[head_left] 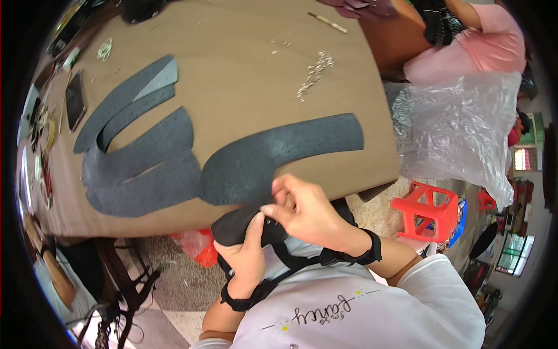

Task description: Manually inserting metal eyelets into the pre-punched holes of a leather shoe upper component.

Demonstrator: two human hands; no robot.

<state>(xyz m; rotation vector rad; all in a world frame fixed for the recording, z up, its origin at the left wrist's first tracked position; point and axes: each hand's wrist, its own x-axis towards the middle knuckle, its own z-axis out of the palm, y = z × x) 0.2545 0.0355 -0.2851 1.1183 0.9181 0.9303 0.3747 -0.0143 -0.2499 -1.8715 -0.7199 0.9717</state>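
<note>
My left hand (247, 256) grips a black leather-like piece (231, 228) just in front of the table edge, its thumb pressed on top. Small shiny dots show on this piece near the thumb. Fingers curled in a pinch, my right hand (308, 212) is at the piece's right side, the thumb touching or nearly touching it; whatever it pinches is too small to make out. Beyond my hands lies a curved dark grey strip (290, 142), flat on the table. Further left, several similar curved strips (139, 180) overlap, one with a lighter grey patch (160, 80).
On the brown-covered table (244, 75) lie scattered small shiny bits (314, 75), a thin pen-like tool (327, 22), a phone (75, 100) and a coiled white cord (104, 49). A red stool (427, 212) and clear plastic sheeting (459, 128) are at right. Other people sit at far right and lower left.
</note>
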